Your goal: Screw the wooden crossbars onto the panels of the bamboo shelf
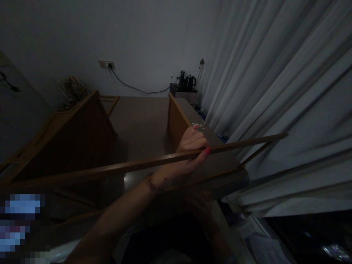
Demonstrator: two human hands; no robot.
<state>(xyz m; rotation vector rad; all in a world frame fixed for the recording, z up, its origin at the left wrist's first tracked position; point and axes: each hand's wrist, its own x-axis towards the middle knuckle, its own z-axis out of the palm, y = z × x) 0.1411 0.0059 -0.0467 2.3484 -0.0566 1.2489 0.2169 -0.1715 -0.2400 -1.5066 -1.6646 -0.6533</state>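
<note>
I have the left hand (pixel 193 141) closed around the long wooden rail (pixel 154 160), fingers curled and thumb on the near side, a grip that I judge suits steadying it. The rail slants across the view, in front of a wooden panel (pixel 178 123). Below it sits the right hand (pixel 202 205) (too dim for me to tell its hold). Behind, a cord (pixel 137 89) meets the wall socket (pixel 106 64), presumably for power.

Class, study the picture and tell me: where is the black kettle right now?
In the head view, the kettle stands in the background, slightly right of centre, on a small cabinet against the wall, left of the curtain.
</note>
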